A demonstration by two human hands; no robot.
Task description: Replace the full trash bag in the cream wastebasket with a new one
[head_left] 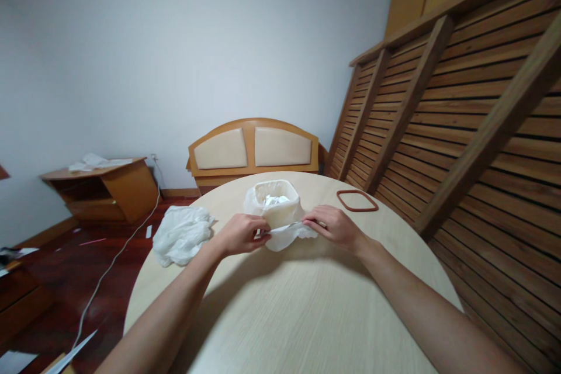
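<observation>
A small cream-coloured bin (283, 214) with rounded corners stands on the round table, and something silvery and crinkled shows inside it. A thin white plastic bag (284, 238) is around the bin, its loose edge bunched at the near side. My left hand (243, 234) pinches that bag at the bin's near left corner. On the near right, my right hand (335, 227) has its fingers closed on the same bag. A brown rounded-square ring (357, 201) lies flat on the table, to the right of the bin and apart from both hands.
A crumpled white plastic bag (182, 235) lies on the table's left side. The round pale wooden table (298, 315) has a headboard (254, 149) behind it. Slatted wooden panels (460, 105) lean along the right. At left are a low cabinet (100, 187) and a white cable (116, 260).
</observation>
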